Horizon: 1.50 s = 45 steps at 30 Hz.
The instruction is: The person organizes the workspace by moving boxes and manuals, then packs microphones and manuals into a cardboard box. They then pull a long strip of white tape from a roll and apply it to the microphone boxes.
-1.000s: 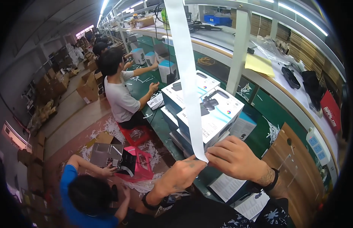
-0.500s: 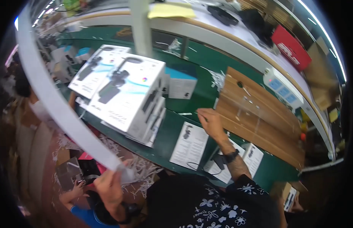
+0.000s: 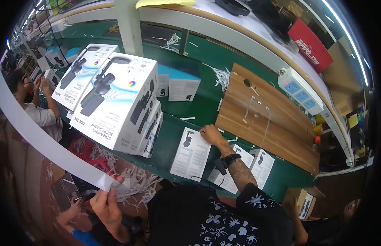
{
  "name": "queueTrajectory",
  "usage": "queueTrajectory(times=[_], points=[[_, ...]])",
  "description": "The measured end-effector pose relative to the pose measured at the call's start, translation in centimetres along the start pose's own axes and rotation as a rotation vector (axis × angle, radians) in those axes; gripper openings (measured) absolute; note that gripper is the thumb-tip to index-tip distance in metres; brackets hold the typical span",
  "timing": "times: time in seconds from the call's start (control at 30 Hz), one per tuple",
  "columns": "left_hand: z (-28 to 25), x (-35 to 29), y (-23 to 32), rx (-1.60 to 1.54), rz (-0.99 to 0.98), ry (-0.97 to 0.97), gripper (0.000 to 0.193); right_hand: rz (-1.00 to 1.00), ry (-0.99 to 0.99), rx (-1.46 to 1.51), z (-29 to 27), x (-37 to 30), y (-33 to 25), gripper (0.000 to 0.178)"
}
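My left hand (image 3: 106, 208) pinches the end of a long, wide white strip (image 3: 49, 148), which curves up toward the far left. My right hand (image 3: 211, 134) is closed, with fingertips curled at the upper corner of a white printed box (image 3: 191, 156) bearing a small microphone picture. Whatever those fingers may hold is hidden. Two similar white boxes (image 3: 262, 168) lie beside my right forearm, and a dark object with a cable (image 3: 220, 166) rests by my wrist. Left of that hand, larger white microphone boxes (image 3: 114, 92) are stacked on the green bench (image 3: 174, 110).
Behind the stack stand blue-topped boxes (image 3: 184, 84). A wooden board (image 3: 266, 123) covers the bench's right side, below a white power strip (image 3: 301, 91). Shredded white strips (image 3: 137, 186) litter the floor. Co-workers are at left (image 3: 32, 106), lower left and lower right, with an open carton (image 3: 295, 197).
My right hand has moved left and nearer, onto the corner of the printed box. My left hand still pinches the strip, which has swung lower and left. The whole view has shifted.
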<state>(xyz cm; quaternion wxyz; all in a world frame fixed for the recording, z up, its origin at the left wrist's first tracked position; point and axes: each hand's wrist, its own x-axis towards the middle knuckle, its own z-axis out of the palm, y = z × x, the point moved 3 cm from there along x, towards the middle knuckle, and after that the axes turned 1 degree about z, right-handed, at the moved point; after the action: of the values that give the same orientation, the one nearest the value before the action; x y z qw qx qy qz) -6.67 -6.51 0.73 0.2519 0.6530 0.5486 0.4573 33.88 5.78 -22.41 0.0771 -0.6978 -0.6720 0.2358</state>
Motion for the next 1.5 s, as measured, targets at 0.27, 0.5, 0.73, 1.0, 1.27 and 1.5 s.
queueTrajectory(times=[0.27,0.5,0.73,1.0,1.27,1.5], points=[[-0.1,0.4,-0.2,0.016,-0.064,-0.048,0.026,-0.097,-0.003,-0.085,1.2,-2.2,-1.1,0.039],[0.8,1.2,-0.3,-0.033,-0.012,-0.023,0.026,0.076,0.144,-0.233,4.6,-3.6,-3.7,0.091],[1.6,1.8,-0.2,-0.029,-0.040,-0.063,0.025,-0.050,0.095,-0.181,7.7,-6.0,-9.7,0.106],[0.3,2.1,-1.1,0.162,-0.075,-0.018,0.020,0.174,-0.021,-0.347,3.8,-14.2,1.5,0.110],[0.5,-0.4,-2.0,0.073,-0.192,0.106,0.020,-0.344,0.177,-0.362,-12.0,8.7,-4.9,0.114],[2.1,1.2,1.0,-0.229,-0.415,0.091,0.016,-0.345,-0.093,-0.522,-14.1,22.7,-3.9,0.130]])
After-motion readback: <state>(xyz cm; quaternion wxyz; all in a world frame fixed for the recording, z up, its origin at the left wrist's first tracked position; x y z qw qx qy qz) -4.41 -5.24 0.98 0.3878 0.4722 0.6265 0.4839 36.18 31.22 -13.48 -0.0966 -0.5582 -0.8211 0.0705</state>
